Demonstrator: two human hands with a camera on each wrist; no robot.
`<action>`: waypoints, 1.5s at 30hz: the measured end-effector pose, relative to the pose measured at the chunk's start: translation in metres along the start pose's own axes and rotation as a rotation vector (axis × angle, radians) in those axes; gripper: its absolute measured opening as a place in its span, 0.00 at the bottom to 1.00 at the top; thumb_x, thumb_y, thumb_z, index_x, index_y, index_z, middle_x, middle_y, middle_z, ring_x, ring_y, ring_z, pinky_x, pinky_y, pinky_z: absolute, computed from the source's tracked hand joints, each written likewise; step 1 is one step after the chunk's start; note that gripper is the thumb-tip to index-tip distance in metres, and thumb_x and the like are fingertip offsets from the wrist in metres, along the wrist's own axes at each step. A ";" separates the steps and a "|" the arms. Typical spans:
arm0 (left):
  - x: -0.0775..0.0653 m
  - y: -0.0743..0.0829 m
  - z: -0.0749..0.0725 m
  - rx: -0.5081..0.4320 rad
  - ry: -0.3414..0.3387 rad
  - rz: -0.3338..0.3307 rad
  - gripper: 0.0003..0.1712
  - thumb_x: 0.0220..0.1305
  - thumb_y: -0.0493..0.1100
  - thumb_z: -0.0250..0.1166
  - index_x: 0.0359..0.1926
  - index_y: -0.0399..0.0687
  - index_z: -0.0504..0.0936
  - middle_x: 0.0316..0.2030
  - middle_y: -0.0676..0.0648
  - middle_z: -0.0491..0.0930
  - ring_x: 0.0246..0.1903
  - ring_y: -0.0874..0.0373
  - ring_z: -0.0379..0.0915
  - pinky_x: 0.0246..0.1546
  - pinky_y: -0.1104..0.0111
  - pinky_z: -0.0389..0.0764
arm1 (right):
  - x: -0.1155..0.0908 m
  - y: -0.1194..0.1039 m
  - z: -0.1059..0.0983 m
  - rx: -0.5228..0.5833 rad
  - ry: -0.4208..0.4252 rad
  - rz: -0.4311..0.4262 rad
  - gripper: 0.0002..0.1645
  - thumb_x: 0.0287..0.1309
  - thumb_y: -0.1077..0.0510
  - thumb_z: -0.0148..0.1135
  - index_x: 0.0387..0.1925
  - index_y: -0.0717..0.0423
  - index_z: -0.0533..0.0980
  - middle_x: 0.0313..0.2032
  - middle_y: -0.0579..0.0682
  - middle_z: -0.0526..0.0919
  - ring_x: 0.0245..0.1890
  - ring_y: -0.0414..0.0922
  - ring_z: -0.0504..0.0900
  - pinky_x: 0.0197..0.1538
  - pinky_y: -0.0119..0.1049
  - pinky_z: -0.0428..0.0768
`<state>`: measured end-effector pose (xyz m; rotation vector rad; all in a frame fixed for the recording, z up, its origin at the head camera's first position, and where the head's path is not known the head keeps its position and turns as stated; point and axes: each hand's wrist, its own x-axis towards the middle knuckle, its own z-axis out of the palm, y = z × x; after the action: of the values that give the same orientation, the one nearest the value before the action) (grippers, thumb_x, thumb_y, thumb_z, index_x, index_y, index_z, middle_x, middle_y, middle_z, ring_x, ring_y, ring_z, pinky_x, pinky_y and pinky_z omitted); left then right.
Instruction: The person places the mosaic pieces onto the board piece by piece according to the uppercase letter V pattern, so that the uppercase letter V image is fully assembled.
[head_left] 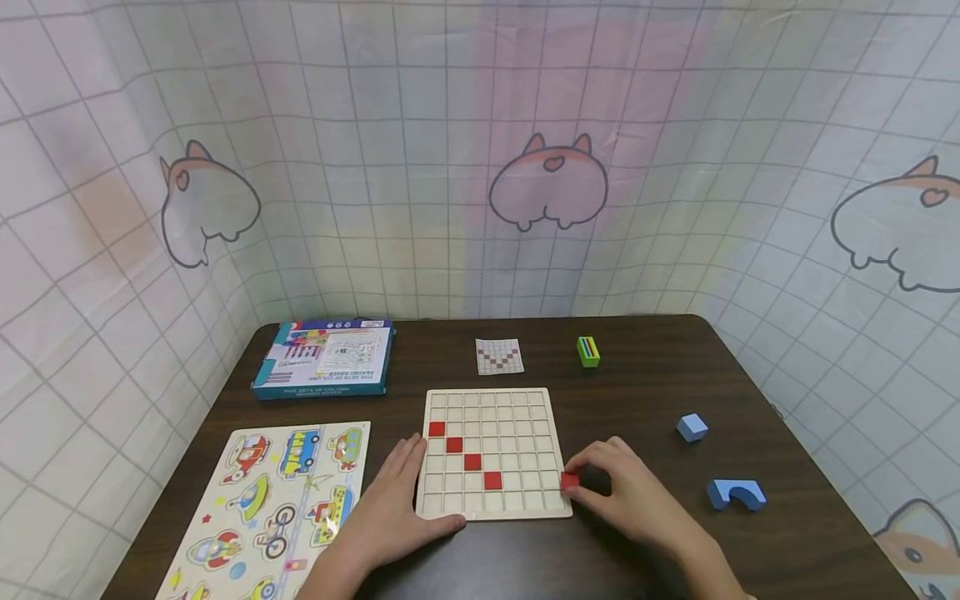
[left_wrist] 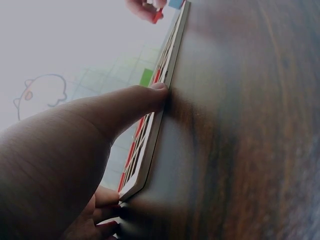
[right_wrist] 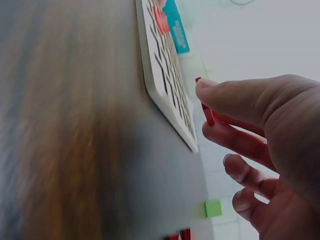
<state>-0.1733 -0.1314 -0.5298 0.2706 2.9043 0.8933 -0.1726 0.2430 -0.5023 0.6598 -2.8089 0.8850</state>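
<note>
Head: the left hand (head_left: pixel 396 500), fingers extended, thumb spread, touches the board (head_left: pixel 525 429) at eight o'clock; the right hand (head_left: pixel 628 493) pinches a red tile (head_left: pixel 570 481) at four. The box (head_left: pixel 326 360) at ten o'clock reads "FIVE SETS OF COLUMN". Left wrist: thumb against the board. Right wrist: red tile between thumb and forefinger.

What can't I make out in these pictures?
Head: near end of puzzle board, cut off by bottom edge.
Head: fine print on box, too small.
Left wrist: part of grid board, hidden by left hand.
Right wrist: what the red shape is, cut off by bottom edge.
</note>
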 end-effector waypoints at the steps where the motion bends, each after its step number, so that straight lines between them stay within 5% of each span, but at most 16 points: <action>1: 0.000 0.000 0.000 0.000 -0.002 -0.003 0.80 0.47 0.83 0.79 0.90 0.50 0.57 0.89 0.46 0.56 0.90 0.43 0.48 0.83 0.42 0.68 | 0.003 -0.001 0.001 0.001 -0.003 -0.004 0.13 0.65 0.50 0.83 0.47 0.31 0.87 0.45 0.26 0.88 0.49 0.38 0.77 0.54 0.37 0.82; 10: -0.002 0.003 -0.003 -0.005 0.002 0.013 0.80 0.47 0.84 0.78 0.89 0.49 0.57 0.89 0.45 0.57 0.89 0.41 0.49 0.83 0.42 0.68 | 0.027 -0.015 0.012 0.028 -0.045 -0.007 0.11 0.65 0.50 0.83 0.46 0.36 0.88 0.46 0.30 0.89 0.50 0.45 0.78 0.53 0.37 0.81; 26: -0.003 0.002 -0.005 -0.016 -0.013 -0.017 0.79 0.48 0.84 0.79 0.90 0.50 0.56 0.89 0.47 0.55 0.90 0.43 0.47 0.83 0.42 0.67 | 0.051 -0.022 0.038 0.072 -0.072 0.015 0.11 0.65 0.48 0.82 0.46 0.35 0.89 0.45 0.29 0.88 0.49 0.41 0.76 0.52 0.34 0.80; 45: -0.001 0.001 -0.002 -0.004 -0.002 0.010 0.80 0.47 0.84 0.79 0.89 0.47 0.57 0.89 0.44 0.57 0.89 0.41 0.50 0.83 0.42 0.68 | 0.070 -0.024 0.056 0.058 -0.093 0.041 0.09 0.66 0.49 0.81 0.46 0.39 0.90 0.46 0.35 0.87 0.54 0.38 0.75 0.59 0.44 0.82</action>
<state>-0.1723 -0.1316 -0.5271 0.2856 2.9014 0.9002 -0.2242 0.1673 -0.5191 0.6700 -2.8983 0.9709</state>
